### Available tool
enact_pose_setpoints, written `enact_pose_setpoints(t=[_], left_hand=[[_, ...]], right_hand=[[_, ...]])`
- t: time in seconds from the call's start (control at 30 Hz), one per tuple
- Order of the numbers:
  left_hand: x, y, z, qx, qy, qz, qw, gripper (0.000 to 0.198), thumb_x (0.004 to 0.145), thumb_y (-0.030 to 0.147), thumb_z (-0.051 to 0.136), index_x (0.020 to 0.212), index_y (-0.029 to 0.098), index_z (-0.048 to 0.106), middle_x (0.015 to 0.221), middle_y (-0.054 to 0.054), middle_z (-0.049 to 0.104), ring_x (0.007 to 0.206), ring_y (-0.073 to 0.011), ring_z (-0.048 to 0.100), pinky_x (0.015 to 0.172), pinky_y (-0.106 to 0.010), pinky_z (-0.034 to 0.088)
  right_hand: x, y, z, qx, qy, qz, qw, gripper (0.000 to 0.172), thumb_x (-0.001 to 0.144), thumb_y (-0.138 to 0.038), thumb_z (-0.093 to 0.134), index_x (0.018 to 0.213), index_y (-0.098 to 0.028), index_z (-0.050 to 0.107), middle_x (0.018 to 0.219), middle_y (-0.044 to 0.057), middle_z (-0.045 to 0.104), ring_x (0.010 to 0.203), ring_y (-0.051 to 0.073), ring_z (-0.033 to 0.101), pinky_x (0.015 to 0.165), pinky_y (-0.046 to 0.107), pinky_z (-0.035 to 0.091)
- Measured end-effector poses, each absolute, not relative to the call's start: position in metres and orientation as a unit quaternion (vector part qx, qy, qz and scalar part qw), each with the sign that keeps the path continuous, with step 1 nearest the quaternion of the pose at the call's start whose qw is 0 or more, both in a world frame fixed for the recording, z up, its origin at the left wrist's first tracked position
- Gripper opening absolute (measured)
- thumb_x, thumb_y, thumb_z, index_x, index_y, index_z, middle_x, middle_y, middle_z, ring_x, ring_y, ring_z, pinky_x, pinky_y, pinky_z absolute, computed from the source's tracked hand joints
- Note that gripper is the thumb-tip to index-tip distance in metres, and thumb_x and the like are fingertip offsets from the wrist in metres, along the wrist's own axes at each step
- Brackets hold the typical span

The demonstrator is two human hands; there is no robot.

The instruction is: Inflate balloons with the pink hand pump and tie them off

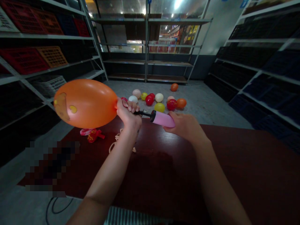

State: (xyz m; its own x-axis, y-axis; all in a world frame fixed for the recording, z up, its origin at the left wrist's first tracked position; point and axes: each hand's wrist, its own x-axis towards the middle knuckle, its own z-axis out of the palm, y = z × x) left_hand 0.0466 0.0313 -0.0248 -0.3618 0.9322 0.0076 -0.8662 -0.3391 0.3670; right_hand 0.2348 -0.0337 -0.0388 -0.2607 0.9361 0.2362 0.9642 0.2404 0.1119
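Observation:
A large inflated orange balloon with a printed pattern points off to the left, its neck pinched in my left hand. That hand is closed where the neck meets the black end of a hand pump. My right hand wraps round the pink barrel of the balloon pump, with a black rod showing between the two hands. Below, on the dark red table, lie red and pink uninflated balloons. A cream-coloured cord or strip of limp pieces is partly hidden behind my left forearm.
Several inflated balloons, among them a red one and a yellow one, rest on the grey floor beyond the table. Shelving with crates lines the left; more racks stand at the back and right. A black cable lies lower left.

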Motion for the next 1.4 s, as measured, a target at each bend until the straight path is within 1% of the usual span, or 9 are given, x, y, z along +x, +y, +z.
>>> enact_pose_setpoints(t=[0.2, 0.4, 0.6, 0.73, 0.9, 1.0, 1.17, 1.27, 1.4], left_hand=[[0.062, 0.025, -0.031, 0.125, 0.153, 0.795, 0.574, 0.049, 0.104, 0.032, 0.048, 0.059, 0.02, 0.031, 0.043, 0.008, 0.024, 0.033, -0.0063, 0.021, 0.037, -0.023, 0.021], [0.049, 0.033, -0.026, 0.136, 0.159, 0.793, 0.572, 0.055, 0.102, 0.043, 0.054, 0.058, 0.02, 0.03, 0.043, 0.008, 0.022, 0.033, -0.0058, 0.022, 0.037, -0.023, 0.02], [0.034, 0.04, -0.023, 0.139, 0.156, 0.805, 0.555, 0.059, 0.1, 0.049, 0.056, 0.057, 0.02, 0.027, 0.042, 0.008, 0.022, 0.033, -0.0056, 0.022, 0.037, -0.022, 0.021], [0.022, 0.043, -0.021, 0.128, 0.167, 0.812, 0.545, 0.06, 0.099, 0.05, 0.056, 0.057, 0.019, 0.027, 0.042, 0.008, 0.022, 0.033, -0.0055, 0.021, 0.037, -0.021, 0.022], [0.015, 0.042, -0.017, 0.126, 0.15, 0.824, 0.531, 0.057, 0.1, 0.045, 0.054, 0.058, 0.02, 0.026, 0.042, 0.008, 0.022, 0.033, -0.0059, 0.021, 0.038, -0.021, 0.023], [0.012, 0.042, -0.016, 0.122, 0.142, 0.825, 0.533, 0.056, 0.099, 0.042, 0.056, 0.058, 0.019, 0.026, 0.042, 0.008, 0.022, 0.033, -0.0056, 0.021, 0.038, -0.021, 0.023], [0.0, 0.045, -0.017, 0.115, 0.128, 0.835, 0.523, 0.055, 0.101, 0.039, 0.053, 0.057, 0.019, 0.026, 0.042, 0.008, 0.022, 0.033, -0.0058, 0.023, 0.038, -0.021, 0.023], [-0.002, 0.046, -0.016, 0.135, 0.132, 0.835, 0.517, 0.057, 0.098, 0.041, 0.058, 0.056, 0.02, 0.026, 0.042, 0.008, 0.022, 0.034, -0.0059, 0.023, 0.038, -0.022, 0.023], [0.014, 0.042, -0.018, 0.143, 0.152, 0.824, 0.527, 0.057, 0.099, 0.044, 0.058, 0.057, 0.02, 0.026, 0.044, 0.008, 0.022, 0.035, -0.0055, 0.023, 0.039, -0.021, 0.023]], right_hand=[[0.22, -0.034, -0.045, -0.598, -0.787, -0.126, 0.082, 0.045, 0.09, -0.057, 0.058, 0.109, -0.017, 0.064, 0.092, 0.013, 0.076, 0.081, 0.03, 0.071, 0.065, 0.035, 0.044], [0.22, -0.027, -0.053, -0.576, -0.799, -0.103, 0.134, 0.053, 0.089, -0.059, 0.061, 0.123, -0.018, 0.064, 0.097, 0.01, 0.077, 0.079, 0.028, 0.071, 0.064, 0.034, 0.043], [0.229, -0.02, -0.062, -0.572, -0.798, -0.107, 0.16, 0.056, 0.087, -0.06, 0.065, 0.126, -0.019, 0.064, 0.102, 0.01, 0.077, 0.087, 0.029, 0.072, 0.066, 0.034, 0.045], [0.255, -0.013, -0.07, -0.573, -0.795, -0.124, 0.158, 0.052, 0.087, -0.06, 0.064, 0.121, -0.02, 0.066, 0.105, 0.01, 0.077, 0.087, 0.027, 0.071, 0.069, 0.033, 0.046], [0.296, -0.01, -0.079, -0.568, -0.772, -0.192, 0.21, 0.046, 0.091, -0.055, 0.061, 0.116, -0.017, 0.067, 0.106, 0.013, 0.076, 0.093, 0.028, 0.07, 0.077, 0.035, 0.047], [0.303, -0.014, -0.075, -0.576, -0.765, -0.216, 0.193, 0.045, 0.092, -0.054, 0.059, 0.12, -0.019, 0.066, 0.108, 0.014, 0.075, 0.094, 0.03, 0.07, 0.077, 0.036, 0.046], [0.284, -0.024, -0.054, -0.593, -0.755, -0.252, 0.122, 0.041, 0.093, -0.051, 0.059, 0.115, -0.018, 0.066, 0.101, 0.014, 0.074, 0.087, 0.03, 0.069, 0.07, 0.036, 0.042], [0.269, -0.03, -0.042, -0.595, -0.762, -0.24, 0.089, 0.037, 0.093, -0.046, 0.057, 0.115, -0.018, 0.064, 0.105, 0.015, 0.074, 0.088, 0.03, 0.068, 0.068, 0.036, 0.041], [0.246, -0.036, -0.034, -0.598, -0.77, -0.218, 0.048, 0.041, 0.093, -0.049, 0.055, 0.116, -0.017, 0.063, 0.106, 0.016, 0.074, 0.083, 0.03, 0.069, 0.067, 0.035, 0.041]])
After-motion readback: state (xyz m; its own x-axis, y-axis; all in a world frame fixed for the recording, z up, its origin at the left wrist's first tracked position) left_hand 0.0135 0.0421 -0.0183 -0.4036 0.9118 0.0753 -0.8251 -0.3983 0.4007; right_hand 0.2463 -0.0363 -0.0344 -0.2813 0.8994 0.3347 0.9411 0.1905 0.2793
